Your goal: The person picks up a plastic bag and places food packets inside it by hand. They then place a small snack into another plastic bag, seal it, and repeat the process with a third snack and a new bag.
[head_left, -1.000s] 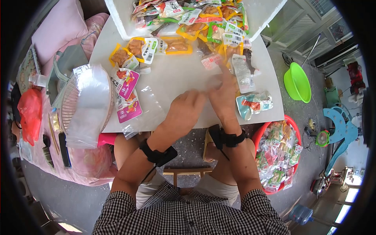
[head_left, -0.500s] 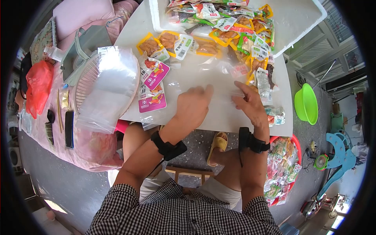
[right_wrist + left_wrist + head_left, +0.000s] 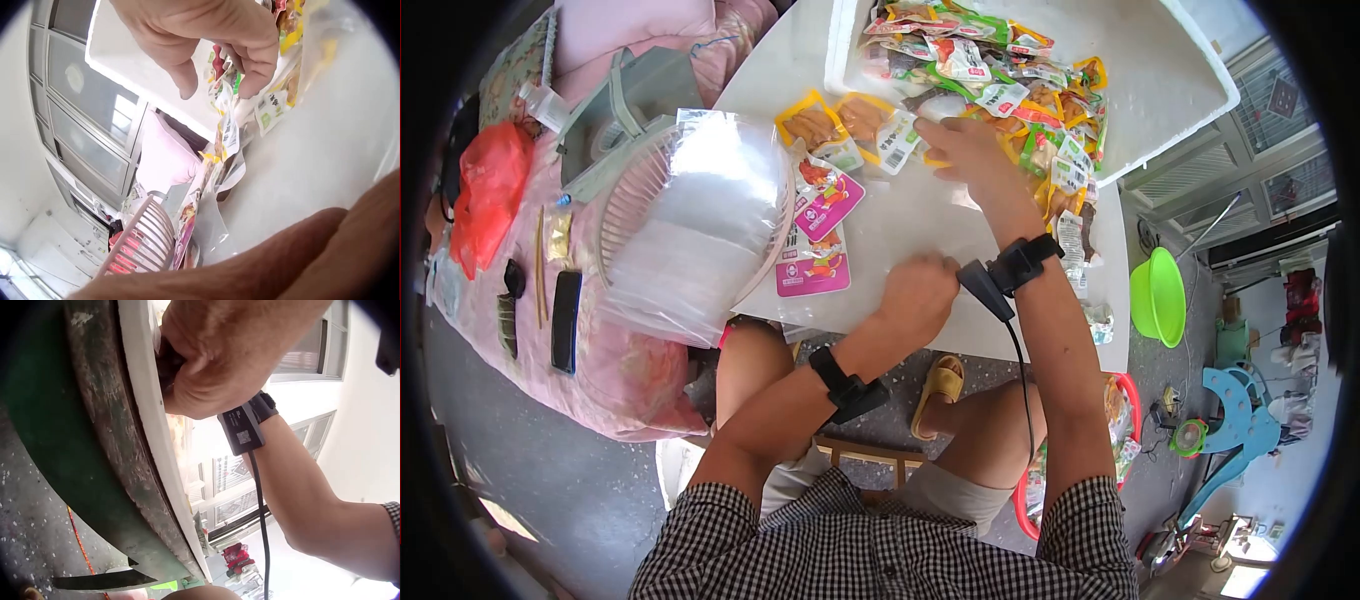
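Observation:
My right hand (image 3: 980,160) reaches over the far side of the table, its thumb and fingers spread apart. Just left of its fingertips lies a yellow-edged food pouch (image 3: 865,118) with a white label. In the right wrist view the space between thumb and fingers holds nothing. Close to the table's near edge, my left hand (image 3: 915,300) has its fingers curled, pinching a clear plastic bag (image 3: 350,81) that spreads over the tabletop. Its fingertips are hidden in the left wrist view. Two magenta-and-white pouches (image 3: 815,265) lie to the left.
A white foam box (image 3: 1165,90) heaped with colourful pouches stands at the back. Clear bags (image 3: 710,200) lie over a pink basket (image 3: 610,225) at left. More pouches line the table's right side. A red tub (image 3: 1027,515) sits on the floor at right.
My right hand has left the clear bag and swung up and left toward the yellow-edged pouches. My left hand has drawn slightly nearer the table's edge. The head view has shifted.

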{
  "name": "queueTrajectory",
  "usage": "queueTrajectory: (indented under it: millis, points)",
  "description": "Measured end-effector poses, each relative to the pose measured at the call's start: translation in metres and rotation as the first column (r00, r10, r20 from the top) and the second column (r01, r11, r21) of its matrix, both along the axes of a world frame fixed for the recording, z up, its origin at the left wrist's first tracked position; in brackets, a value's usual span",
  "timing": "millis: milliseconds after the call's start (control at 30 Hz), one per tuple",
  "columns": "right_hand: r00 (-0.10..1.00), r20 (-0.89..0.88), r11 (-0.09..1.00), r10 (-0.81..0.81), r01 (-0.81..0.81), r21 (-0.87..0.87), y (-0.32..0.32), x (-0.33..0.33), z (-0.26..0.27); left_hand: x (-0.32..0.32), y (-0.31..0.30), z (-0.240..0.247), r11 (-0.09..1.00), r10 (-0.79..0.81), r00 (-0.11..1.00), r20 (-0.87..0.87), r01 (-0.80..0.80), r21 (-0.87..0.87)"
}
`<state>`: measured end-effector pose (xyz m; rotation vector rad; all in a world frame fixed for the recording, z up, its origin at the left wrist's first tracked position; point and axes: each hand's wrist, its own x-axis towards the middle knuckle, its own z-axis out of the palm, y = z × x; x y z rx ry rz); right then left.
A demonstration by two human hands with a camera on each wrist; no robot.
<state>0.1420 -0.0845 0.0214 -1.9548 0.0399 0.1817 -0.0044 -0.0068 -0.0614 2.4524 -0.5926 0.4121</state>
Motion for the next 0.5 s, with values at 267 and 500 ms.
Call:
queueTrajectory:
  millis: [267,500]
  points:
    - [0.981,-0.046,0.981,0.190,-0.189,0.042,-0.008,0.024,-0.018,0.008,0.005,-0.005,0.999,0.022,0.999,-0.038,-0.024,-0.046]
    - [0.983,0.126,0.799,-0.136,0.034,0.600,-0.063,-0.096,0.014,0.012,0.000,0.008,0.985,0.086,0.989,-0.120,-0.103,-0.141]
